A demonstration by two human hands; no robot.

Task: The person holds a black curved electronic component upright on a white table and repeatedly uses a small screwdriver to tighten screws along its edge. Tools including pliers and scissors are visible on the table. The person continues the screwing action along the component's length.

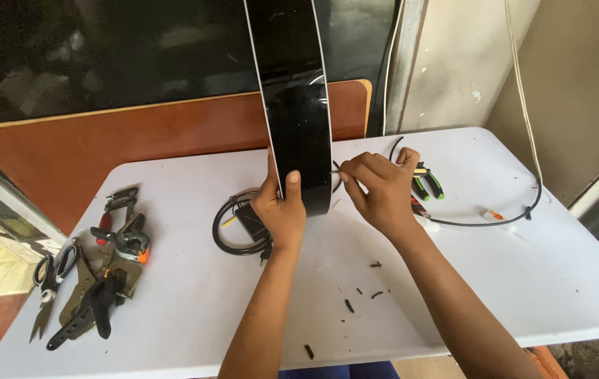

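White table (173,182), hands (334,193) (black panel (298,105))

both bare forearms reach forward from the bottom edge and draw together toward the middle. the left hand (282,207) is upright, fingers curled away out of sight and the thumb laid flat and pointing up. the right hand (382,188) sits just beside it, wrist bent inward, its fingers (356,170) pinched together and pointing left.
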